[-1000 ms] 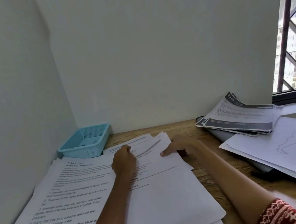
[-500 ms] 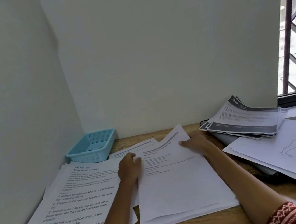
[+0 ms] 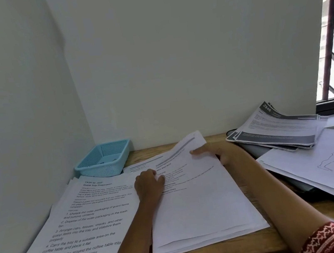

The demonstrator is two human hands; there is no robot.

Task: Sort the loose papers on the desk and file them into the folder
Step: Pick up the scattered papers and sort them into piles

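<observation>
White paper stack (image 3: 198, 208) btwn left hand (image 3: 147, 183) & right hand (image 3: 216, 151).

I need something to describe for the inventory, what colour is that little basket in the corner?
Light blue, perforated plastic basket, seen in the head view.

Surface (image 3: 242, 250) is showing as wood, visible grain, dull satin finish. Centre paper stack (image 3: 199, 213) on it is looking matt white, smooth, top sheet curling up at the far end. Left of that stack, printed sheets (image 3: 85, 224) are reading as plain matt paper with black text. Behind those, basket (image 3: 103, 160) is looking like light blue perforated plastic, slight sheen. Right of the centre stack, dark-banded printouts (image 3: 278, 128) are appearing as paper, grey print, matt. Sleeve (image 3: 330, 238) near the surface's front edge is looking like woven cloth, red with white pattern.
</observation>
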